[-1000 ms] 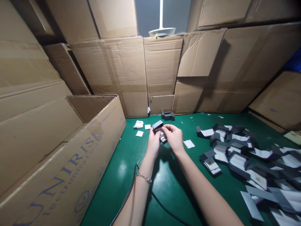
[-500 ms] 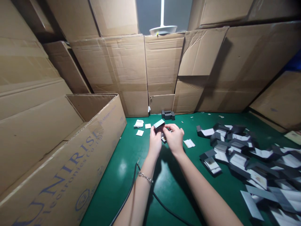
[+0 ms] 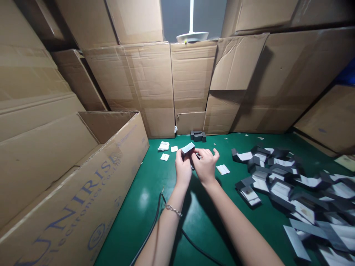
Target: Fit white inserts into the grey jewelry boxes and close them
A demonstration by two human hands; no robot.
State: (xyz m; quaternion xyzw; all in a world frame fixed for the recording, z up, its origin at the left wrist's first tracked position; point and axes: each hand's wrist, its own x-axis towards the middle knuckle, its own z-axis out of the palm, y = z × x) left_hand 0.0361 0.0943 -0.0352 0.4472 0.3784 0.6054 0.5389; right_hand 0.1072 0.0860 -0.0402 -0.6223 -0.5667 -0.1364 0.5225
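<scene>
A small dark box (image 3: 188, 149) with a pale top face is held up over the green table, between my two hands. My left hand (image 3: 183, 167) grips its left side with thumb and fingers. From the right, my right hand (image 3: 205, 164) closes its fingertips on the same box, its little finger raised. The lower part of the box is hidden by my hands. Several black boxes with white linings (image 3: 280, 186) lie spread out and open to the right. Behind my hands, a few black box pieces (image 3: 198, 136) stand by the cardboard wall.
A large open carton (image 3: 111, 177) stands at the left. Small white packets (image 3: 163, 146) lie left of my hands, and a white paper piece (image 3: 223, 169) lies to the right. A black cable (image 3: 155, 221) runs under my left forearm. Stacked cardboard (image 3: 191, 77) closes off the back.
The small box has turned a little in my hands, and the white and yellowish part under it is now covered. My right fingers have shifted slightly along it.
</scene>
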